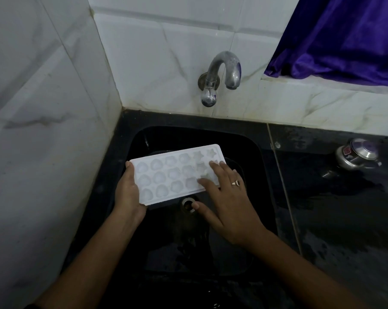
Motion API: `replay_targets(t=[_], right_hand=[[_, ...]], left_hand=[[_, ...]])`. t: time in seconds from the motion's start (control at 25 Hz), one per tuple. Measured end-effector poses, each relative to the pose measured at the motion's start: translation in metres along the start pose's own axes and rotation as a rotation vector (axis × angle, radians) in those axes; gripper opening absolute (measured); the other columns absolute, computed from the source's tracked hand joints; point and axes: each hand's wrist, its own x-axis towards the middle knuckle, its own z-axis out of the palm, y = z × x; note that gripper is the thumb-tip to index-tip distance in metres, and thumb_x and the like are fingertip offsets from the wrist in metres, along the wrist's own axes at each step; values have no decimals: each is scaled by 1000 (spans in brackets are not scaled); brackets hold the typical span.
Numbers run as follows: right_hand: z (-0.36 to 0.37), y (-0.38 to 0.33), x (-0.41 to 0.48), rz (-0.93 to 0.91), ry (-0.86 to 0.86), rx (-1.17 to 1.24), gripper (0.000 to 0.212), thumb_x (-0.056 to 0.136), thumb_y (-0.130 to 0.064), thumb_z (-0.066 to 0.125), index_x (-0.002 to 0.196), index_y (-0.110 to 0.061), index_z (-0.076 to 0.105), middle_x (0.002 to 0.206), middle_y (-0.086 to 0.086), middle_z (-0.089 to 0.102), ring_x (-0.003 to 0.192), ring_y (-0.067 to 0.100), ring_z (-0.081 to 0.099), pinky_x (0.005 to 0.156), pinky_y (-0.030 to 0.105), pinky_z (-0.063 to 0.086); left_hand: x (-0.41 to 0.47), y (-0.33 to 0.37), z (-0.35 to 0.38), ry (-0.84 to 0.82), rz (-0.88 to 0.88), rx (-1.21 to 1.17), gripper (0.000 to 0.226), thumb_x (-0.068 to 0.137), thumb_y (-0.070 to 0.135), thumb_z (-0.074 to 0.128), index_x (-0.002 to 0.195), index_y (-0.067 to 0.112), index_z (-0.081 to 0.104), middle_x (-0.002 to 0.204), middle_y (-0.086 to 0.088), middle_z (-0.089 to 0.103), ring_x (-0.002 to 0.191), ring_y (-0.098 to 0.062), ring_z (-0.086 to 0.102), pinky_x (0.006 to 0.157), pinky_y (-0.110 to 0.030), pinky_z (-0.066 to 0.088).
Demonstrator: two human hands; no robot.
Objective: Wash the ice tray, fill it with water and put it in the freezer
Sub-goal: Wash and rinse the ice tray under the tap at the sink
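A white plastic ice tray [168, 175] with star- and shell-shaped cells hangs over the black sink [262, 157], cells facing up, tilted slightly. My left hand [128, 195] grips its left end from below and the side. My right hand [226, 197], wearing a ring, lies flat with spread fingers on the tray's right cells, the thumb hanging free below the tray's edge. A metal wall tap [219, 76] sits above the sink; no water runs from it.
The sink drain [188, 205] shows just below the tray. A wet black counter [344, 219] extends to the right, with a steel lidded pot [358, 156] near the wall. White marble tiles enclose the left and back. A purple curtain [344, 36] hangs at top right.
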Motion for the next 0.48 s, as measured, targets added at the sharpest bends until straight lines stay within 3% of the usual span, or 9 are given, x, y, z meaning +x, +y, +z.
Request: replay_targets(t=[0.2,0.36,0.48], right_hand=[[1,-8,12,35,-73,-2,56,102,-71,27,127,-33,60,167,13,26,159,34,9,124,62,12],[2,0,4,-30,-97,-74,61,102,-72,26,141,-33,52,168,12,23,159,34,5,125,62,9],[-1,-1,9,43,-56,-2,54,103,-69,27,130,-36,60,166,12,28,159,34,9,124,63,11]], left_hand=[[-4,-10,7,-22,-38,63,66,105,66,39,131,14,70,119,-13,79,104,-34,78,83,-48,60],[-1,-7,6,-13,-23,54,63,106,65,40,128,15,71,116,-12,79,98,-31,79,77,-44,60],[-2,-7,9,-17,-28,64,62,106,64,38,129,15,71,115,-11,80,97,-31,80,74,-43,61]])
